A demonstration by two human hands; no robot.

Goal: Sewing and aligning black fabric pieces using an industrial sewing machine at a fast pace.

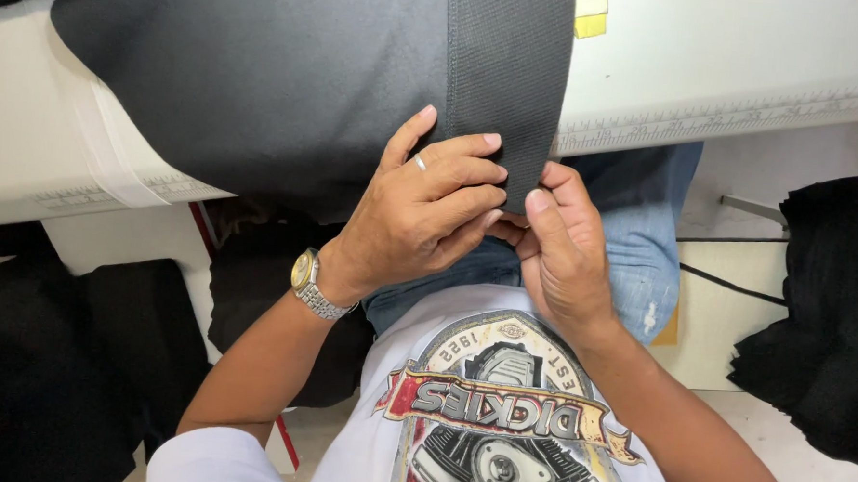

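The ribbed black band (507,71) hangs down over the white table's (736,62) edge, lying on the smooth black cloth (262,80), and its lower end sits between your two hands above your lap. Your left hand (421,212) curls over that end, fingers pressed together on top, thumb raised against the cloth. Your right hand (559,247) pinches the band's corner (thumb on the face, the other fingers hidden beneath). The risk here, as I judge it: the band may skew against the cloth if either pinch loosens, since most of both pieces lies loose on the table and could drag sideways.
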